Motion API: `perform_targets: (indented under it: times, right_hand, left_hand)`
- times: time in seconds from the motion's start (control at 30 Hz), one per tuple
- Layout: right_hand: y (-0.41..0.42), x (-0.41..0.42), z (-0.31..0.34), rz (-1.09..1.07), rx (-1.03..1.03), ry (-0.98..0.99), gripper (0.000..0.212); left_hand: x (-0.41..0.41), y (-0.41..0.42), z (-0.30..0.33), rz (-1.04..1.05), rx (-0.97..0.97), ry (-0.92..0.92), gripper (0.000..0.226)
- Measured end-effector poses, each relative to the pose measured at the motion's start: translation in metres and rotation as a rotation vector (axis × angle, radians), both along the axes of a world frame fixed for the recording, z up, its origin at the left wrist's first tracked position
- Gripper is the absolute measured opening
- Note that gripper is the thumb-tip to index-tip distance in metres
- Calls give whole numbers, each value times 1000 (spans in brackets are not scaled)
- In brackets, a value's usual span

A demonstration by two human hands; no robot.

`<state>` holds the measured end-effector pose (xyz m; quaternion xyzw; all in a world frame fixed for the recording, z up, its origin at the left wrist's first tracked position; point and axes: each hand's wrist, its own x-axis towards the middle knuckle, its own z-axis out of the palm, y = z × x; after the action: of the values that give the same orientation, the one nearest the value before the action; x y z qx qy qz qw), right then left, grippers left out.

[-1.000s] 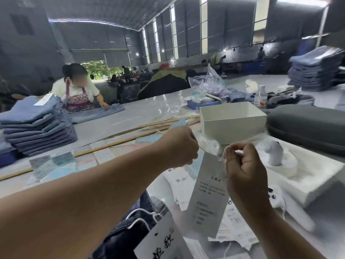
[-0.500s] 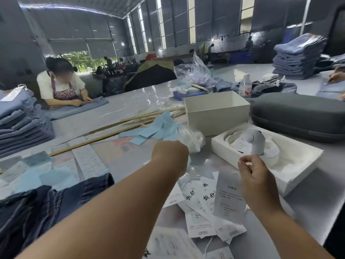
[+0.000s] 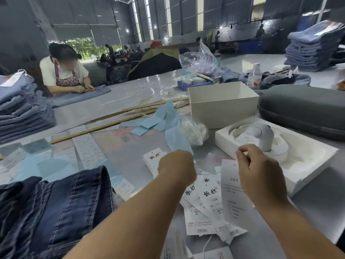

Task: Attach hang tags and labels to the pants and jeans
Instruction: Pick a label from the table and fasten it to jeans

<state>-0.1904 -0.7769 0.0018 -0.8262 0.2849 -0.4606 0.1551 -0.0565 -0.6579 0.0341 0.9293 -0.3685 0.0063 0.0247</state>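
Both hands raised over the counter point(image 3: 130, 144), backs to the camera. Right hand point(image 3: 261, 171) has fingers curled, thumb and forefinger pinched together at the top — grip narrow, apparently on a thin string, too fine to confirm; a long white paper tag point(image 3: 233, 195) hangs just below and behind it. Left hand point(image 3: 177, 169) is curled into a fist over the scattered tags; what its grip holds is hidden by the back of the hand, cannot tell.

Loose white hang tags point(image 3: 205, 200) with black brush characters lie in an overlapping heap on the counter between and under the two forearms. Dark denim jeans point(image 3: 61, 208) lie folded at near left, apart from the heap. Blue paper labels point(image 3: 156, 122) are spread further back, beside a clear plastic bag point(image 3: 194, 131).

Right side: open white box point(image 3: 222, 103), white foam tray point(image 3: 298, 157) with a small white device point(image 3: 263, 135) standing in it, grey case point(image 3: 306, 107) behind. Stacked lighter jeans point(image 3: 20, 111) far left; another person point(image 3: 63, 71) works across the counter.
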Motion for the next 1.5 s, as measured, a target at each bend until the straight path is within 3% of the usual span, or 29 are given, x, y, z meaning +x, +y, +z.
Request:
perform_targets:
  times: [0.1, 0.23, 0.37, 0.6, 0.8, 1.0, 1.1, 1.2, 1.3, 1.37, 1.43, 1.5]
  right_hand:
    - [2, 1, 11, -39, -181, 15, 10]
    - [22, 5, -5, 106, -120, 85, 16]
    - [28, 2, -38, 285, 101, 242, 18]
    - [40, -12, -66, 418, 245, 345, 19]
    - [42, 4, -67, 254, 281, 182, 15]
    - [43, 31, -66, 189, 547, 40, 28]
    - [38, 39, -63, 210, 664, -25, 10]
    - [34, 39, -62, 229, 728, -14, 10]
    - [36, 26, -65, 239, 547, 115, 15]
    - [40, 15, -72, 268, 412, 299, 22]
    - [47, 7, -75, 267, 260, 508, 30]
    - [52, 7, -77, 250, 153, 561, 34]
  left_hand:
    - [-17, -18, -10, 13, -179, 190, 20]
    - [-24, -27, -28, 12, -223, 310, 22]
    - [-9, -16, -43, 86, -199, 288, 25]
    - [18, -4, -41, 280, -318, 140, 18]
    - [12, -6, -47, 283, -363, 263, 23]
    - [19, -9, -35, 229, -673, 404, 35]
    - [15, -10, -33, 150, -766, 455, 31]
    - [13, -9, -40, 100, -621, 404, 33]
    - [14, -7, -47, 88, -458, 364, 41]
    - [14, -7, -46, 80, -409, 320, 43]
    - [6, -7, -42, 56, -351, 217, 38]
    - [-7, -6, -31, -16, -212, 62, 31]
